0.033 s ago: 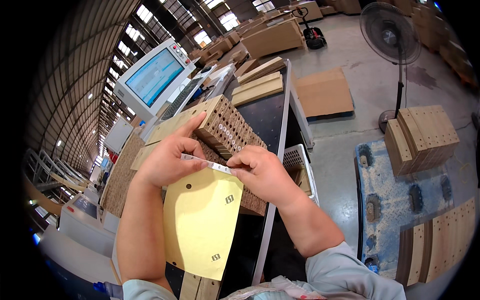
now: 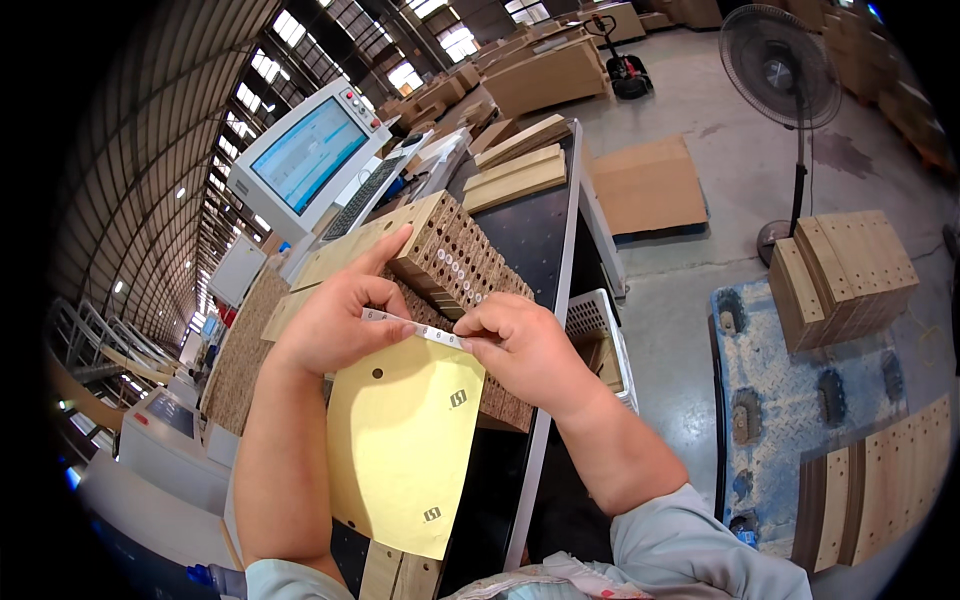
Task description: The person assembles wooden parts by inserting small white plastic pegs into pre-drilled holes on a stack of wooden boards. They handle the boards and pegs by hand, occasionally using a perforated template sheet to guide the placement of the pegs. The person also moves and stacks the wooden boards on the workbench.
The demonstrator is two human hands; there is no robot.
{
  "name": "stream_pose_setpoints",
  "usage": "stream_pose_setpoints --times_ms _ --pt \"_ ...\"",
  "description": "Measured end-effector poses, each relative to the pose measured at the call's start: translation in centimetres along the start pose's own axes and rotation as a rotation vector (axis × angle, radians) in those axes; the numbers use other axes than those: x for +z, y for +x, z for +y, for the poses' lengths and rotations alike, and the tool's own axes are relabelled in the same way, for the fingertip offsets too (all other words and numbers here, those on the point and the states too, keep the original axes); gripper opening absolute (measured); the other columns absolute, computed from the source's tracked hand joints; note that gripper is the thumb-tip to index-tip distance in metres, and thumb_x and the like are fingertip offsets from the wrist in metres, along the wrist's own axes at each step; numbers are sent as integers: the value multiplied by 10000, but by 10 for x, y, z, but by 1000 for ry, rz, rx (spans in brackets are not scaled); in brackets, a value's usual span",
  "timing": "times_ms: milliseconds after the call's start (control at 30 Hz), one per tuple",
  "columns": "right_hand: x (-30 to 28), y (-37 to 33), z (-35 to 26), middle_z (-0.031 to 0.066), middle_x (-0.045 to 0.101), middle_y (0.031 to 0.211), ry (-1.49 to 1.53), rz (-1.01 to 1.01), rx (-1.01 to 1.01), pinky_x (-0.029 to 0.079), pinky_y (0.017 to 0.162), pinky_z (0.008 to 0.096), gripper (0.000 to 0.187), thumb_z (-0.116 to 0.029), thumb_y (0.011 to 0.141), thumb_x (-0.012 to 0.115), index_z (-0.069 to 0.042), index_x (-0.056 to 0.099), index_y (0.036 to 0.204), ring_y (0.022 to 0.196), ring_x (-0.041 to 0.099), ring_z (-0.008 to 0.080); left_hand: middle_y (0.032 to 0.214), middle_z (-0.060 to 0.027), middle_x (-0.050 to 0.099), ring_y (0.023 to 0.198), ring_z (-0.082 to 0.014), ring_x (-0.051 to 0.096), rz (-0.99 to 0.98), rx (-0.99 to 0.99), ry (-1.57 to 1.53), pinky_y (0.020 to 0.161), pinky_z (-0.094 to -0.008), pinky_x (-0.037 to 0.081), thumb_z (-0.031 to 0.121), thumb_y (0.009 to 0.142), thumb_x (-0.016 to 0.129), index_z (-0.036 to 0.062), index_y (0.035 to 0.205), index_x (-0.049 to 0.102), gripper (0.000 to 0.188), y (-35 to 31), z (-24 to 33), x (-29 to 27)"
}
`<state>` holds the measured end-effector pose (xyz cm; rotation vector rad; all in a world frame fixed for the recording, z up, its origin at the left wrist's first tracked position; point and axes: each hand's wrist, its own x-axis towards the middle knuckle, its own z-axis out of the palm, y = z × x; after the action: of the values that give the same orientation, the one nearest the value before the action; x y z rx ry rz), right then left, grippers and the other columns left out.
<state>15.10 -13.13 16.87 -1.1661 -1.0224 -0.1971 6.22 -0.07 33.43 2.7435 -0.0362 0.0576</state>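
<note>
A yellow backing sheet [image 2: 405, 440] hangs below my hands, with a narrow white strip of printed labels [image 2: 437, 335] along its top edge. My left hand [image 2: 345, 310] grips the sheet's upper left, thumb on the strip, while its index finger stretches onto a stack of drilled boards [image 2: 470, 255]. My right hand [image 2: 520, 345] is pinched at the strip's right end; whether a label sits between its fingertips is hidden. Small round white labels [image 2: 452, 262] show on several of the board ends just beyond my hands.
Behind the boards, a monitor [image 2: 308, 155] and keyboard [image 2: 362, 197] stand. Loose planks [image 2: 515, 180] lie on the black worktable [image 2: 530, 235]. A white crate [image 2: 622, 350] sits beside it. To the right are a blue pallet [image 2: 780, 440], board stacks [image 2: 850, 275] and a standing fan [image 2: 780, 70].
</note>
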Motion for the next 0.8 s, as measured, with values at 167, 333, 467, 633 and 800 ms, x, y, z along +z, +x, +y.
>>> stream_pose_setpoints --times_ms 167,333,467,633,800 --pt "4 -2 -3 98 572 751 8 28 6 464 640 329 112 -17 727 643 -13 625 837 720 583 253 1477 -152 271 1361 -252 268 6 -10 -19 1059 -332 235 15 655 697 34 638 611 89 0 1 1" --pt "13 -5 -6 106 553 754 -90 133 -79 460 653 379 62 -29 725 626 -32 598 780 741 557 300 1466 -164 285 1354 -264 284 -3 18 18 1028 -312 295 16 682 691 35 664 624 72 0 -2 0" --pt "20 -9 -7 93 523 744 -191 210 -196 451 639 381 75 -15 702 605 -50 566 756 736 530 293 1468 -159 285 1354 -265 284 4 16 34 1034 -312 290 19 684 679 36 662 624 62 -1 -1 0" --pt "22 -12 -5 97 514 739 -298 207 -287 446 623 364 109 -1 672 586 -47 553 765 727 520 288 1469 -140 291 1353 -262 289 15 6 33 1037 -309 289 19 684 664 39 658 622 53 0 -2 1" --pt "13 -12 5 51 534 755 18 256 -194 438 615 289 80 5 751 597 -29 551 806 695 528 184 1460 -154 307 1352 -246 291 25 -10 15 1034 -313 279 5 661 697 25 631 598 106 -1 0 2"
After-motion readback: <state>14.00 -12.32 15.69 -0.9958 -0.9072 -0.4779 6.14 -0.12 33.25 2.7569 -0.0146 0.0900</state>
